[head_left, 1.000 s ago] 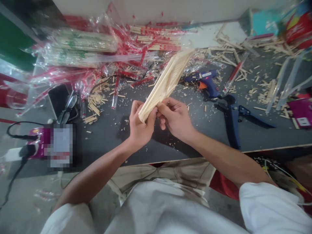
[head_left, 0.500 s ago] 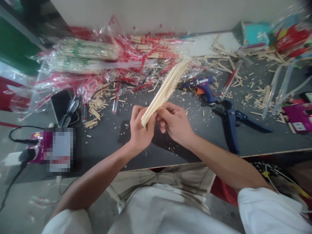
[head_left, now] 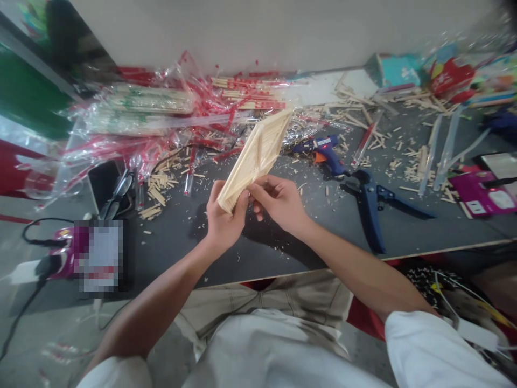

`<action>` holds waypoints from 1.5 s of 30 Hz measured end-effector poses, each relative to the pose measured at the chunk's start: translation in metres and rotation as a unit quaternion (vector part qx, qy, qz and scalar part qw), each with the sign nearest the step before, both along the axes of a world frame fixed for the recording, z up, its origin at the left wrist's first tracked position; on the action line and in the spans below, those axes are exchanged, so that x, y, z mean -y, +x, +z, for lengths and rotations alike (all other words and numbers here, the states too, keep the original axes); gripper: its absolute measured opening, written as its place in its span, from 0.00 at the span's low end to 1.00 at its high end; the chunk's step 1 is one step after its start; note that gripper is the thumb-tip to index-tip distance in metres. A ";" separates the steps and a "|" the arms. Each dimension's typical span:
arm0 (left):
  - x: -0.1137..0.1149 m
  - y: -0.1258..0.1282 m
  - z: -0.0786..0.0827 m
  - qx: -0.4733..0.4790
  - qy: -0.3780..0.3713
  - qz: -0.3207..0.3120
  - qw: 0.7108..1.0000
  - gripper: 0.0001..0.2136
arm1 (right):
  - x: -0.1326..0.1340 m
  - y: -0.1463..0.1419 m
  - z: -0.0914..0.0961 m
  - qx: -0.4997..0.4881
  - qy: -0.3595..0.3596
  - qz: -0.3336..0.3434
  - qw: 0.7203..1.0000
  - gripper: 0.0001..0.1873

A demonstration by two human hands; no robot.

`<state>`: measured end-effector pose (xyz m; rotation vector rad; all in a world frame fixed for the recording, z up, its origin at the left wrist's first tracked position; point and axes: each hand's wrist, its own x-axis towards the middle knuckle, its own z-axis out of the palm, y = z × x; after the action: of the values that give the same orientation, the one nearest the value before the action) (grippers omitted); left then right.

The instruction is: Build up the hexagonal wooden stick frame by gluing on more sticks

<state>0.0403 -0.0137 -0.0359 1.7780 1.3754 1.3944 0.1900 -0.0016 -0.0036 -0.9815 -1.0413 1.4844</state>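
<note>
A panel of pale wooden sticks (head_left: 258, 153), joined side by side with strips along its edges, is held tilted above the dark table. My left hand (head_left: 226, 210) grips its near left corner, thumb on the face and fingers hidden behind. At the lower right edge, my right hand (head_left: 278, 199) pinches the panel between thumb and bent fingers. A blue glue gun (head_left: 329, 153) with an orange trigger lies just beyond my right hand. To the right of it rests a dark blue hand cutter (head_left: 371, 210).
Cut stick pieces (head_left: 159, 188) are scattered over the table (head_left: 177, 253). Plastic-wrapped stick bundles (head_left: 141, 110) lie at the back left. A phone (head_left: 107, 180) and glasses (head_left: 121, 188) sit on the left. A purple box (head_left: 482, 194) is at the right.
The panel has turned from nearly edge-on to show more of its inner face. Both hands keep hold of it. The view has shifted slightly to the right.
</note>
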 end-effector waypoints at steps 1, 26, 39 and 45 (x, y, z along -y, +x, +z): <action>0.000 -0.001 -0.001 -0.008 0.006 -0.001 1.000 0.13 | -0.001 0.000 0.000 0.000 0.000 -0.002 1.000 0.20; -0.004 -0.003 0.013 -0.125 0.130 -0.013 0.984 0.08 | 0.006 0.003 -0.001 0.080 0.091 -0.028 0.992 0.17; -0.003 -0.006 0.017 -0.085 -0.027 0.011 0.996 0.14 | 0.003 0.020 -0.009 0.194 0.147 -0.105 0.964 0.10; 0.000 -0.009 0.016 -0.062 0.009 0.011 0.998 0.13 | 0.001 0.025 -0.005 0.167 0.164 -0.129 0.964 0.08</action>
<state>0.0316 -0.0133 -0.0196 1.8941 1.4532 1.3307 0.2154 -0.0029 -0.0085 -1.0990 -1.2970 0.9139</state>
